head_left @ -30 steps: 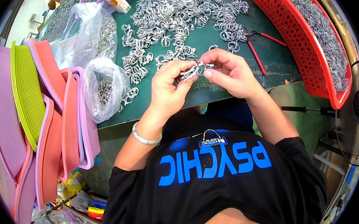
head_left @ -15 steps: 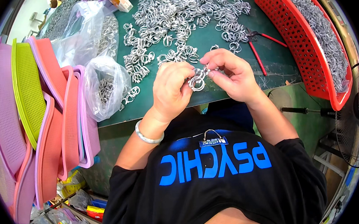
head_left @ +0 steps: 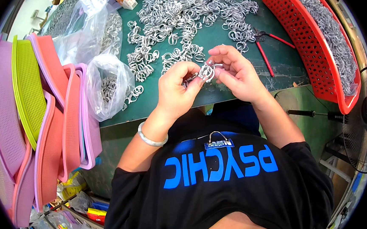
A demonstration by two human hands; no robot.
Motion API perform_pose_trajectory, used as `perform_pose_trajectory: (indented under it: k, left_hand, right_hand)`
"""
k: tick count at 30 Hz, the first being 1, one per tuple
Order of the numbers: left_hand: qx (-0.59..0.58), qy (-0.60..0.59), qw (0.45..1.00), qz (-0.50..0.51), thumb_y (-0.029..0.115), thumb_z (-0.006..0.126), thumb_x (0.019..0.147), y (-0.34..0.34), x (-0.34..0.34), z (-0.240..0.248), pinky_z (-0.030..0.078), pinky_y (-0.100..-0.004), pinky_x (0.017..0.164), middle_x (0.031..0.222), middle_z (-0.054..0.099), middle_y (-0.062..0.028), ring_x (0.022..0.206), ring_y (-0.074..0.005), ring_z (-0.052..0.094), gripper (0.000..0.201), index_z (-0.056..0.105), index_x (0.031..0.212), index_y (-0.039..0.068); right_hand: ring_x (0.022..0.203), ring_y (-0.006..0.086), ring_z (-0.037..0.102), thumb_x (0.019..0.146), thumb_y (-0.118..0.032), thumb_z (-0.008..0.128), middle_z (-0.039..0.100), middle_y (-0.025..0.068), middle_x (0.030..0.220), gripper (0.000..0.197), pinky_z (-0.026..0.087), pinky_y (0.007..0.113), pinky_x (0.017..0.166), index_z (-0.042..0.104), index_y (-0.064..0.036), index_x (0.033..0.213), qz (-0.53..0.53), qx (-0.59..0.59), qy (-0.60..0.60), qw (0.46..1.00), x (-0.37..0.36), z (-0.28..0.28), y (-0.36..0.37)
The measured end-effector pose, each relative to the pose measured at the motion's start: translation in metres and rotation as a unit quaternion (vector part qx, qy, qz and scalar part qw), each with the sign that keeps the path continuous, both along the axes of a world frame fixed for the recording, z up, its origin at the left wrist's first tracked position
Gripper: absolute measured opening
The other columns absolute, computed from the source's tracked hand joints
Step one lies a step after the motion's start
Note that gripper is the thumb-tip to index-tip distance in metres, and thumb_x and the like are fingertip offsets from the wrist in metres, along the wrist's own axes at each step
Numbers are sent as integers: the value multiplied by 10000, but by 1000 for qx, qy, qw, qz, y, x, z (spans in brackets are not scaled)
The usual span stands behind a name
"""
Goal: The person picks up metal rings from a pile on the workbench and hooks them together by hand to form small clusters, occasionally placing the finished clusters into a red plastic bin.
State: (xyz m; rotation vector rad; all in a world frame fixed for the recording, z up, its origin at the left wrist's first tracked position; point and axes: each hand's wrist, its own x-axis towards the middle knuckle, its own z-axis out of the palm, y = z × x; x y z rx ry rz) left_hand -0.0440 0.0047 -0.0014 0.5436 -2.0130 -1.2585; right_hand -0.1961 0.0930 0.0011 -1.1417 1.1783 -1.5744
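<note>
Above the near edge of the green table, my left hand (head_left: 179,86) pinches several silvery metal rings (head_left: 206,73) between thumb and fingers. From the other side my right hand (head_left: 239,75) grips the same small cluster, its fingers curled and its thumb against the rings. Part of the cluster is hidden behind the fingers. Just beyond my hands lies a big spread-out pile of like rings (head_left: 181,19). A few linked rings (head_left: 133,95) lie by themselves to the left of my left hand.
Red-handled pliers (head_left: 264,57) lie right of my hands. A red perforated basket (head_left: 304,42) full of rings stands at the right. Clear plastic bags (head_left: 109,87) with rings stand at the left, beside stacked purple, pink and green baskets (head_left: 31,91). The green table's (head_left: 283,80) edge runs below my hands.
My hands have come closer together, the left moving slightly right. The rings between them have turned and now sit bunched at the fingertips. The whole view has shifted slightly.
</note>
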Motion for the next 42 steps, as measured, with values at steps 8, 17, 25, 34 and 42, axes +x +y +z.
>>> perform_pose_trajectory:
  k: [8, 17, 25, 34, 42]
  left_hand:
    - [115, 0, 993, -24, 26, 639, 773, -2, 0, 0, 375, -152, 559, 743, 541, 18, 641, -22, 474, 115, 544, 838, 24]
    - [176, -2, 984, -23, 38, 641, 750, 0, -3, 1, 390, -170, 527, 698, 555, 21, 595, -15, 458, 101, 552, 795, 21]
    - [243, -22, 969, -47, 6, 636, 762, 0, -3, 6, 399, -157, 595, 770, 534, 16, 671, -26, 485, 135, 535, 847, 34]
    - [282, -2, 957, -66, 19, 633, 754, -2, -3, 4, 428, -173, 594, 779, 580, -5, 659, -32, 506, 144, 551, 872, 17]
    - [351, 13, 932, -88, -31, 603, 750, -1, -3, 9, 452, -208, 699, 853, 574, -33, 751, -68, 534, 204, 535, 941, -11]
  right_hand:
    - [875, 98, 539, 815, 14, 528, 551, 62, 1035, 360, 449, 210, 726, 513, -44, 1171, 39, 3, 113, 993, -3, -1, 2]
    - [725, 65, 540, 834, -63, 556, 581, 59, 1002, 280, 463, 203, 637, 564, -41, 1113, 22, 26, 76, 996, -1, -2, 2]
    - [614, 44, 520, 865, -140, 540, 588, -2, 763, 261, 438, 184, 540, 568, -34, 1102, 5, 94, 35, 995, -1, -2, 1]
    - [613, 51, 533, 874, -152, 525, 585, 9, 758, 216, 449, 193, 534, 577, 0, 1019, 6, 100, -17, 995, -3, -6, 0]
    - [594, 73, 546, 885, -148, 502, 579, 31, 759, 188, 461, 203, 504, 550, 8, 979, 13, 106, -115, 988, -1, -7, 0]
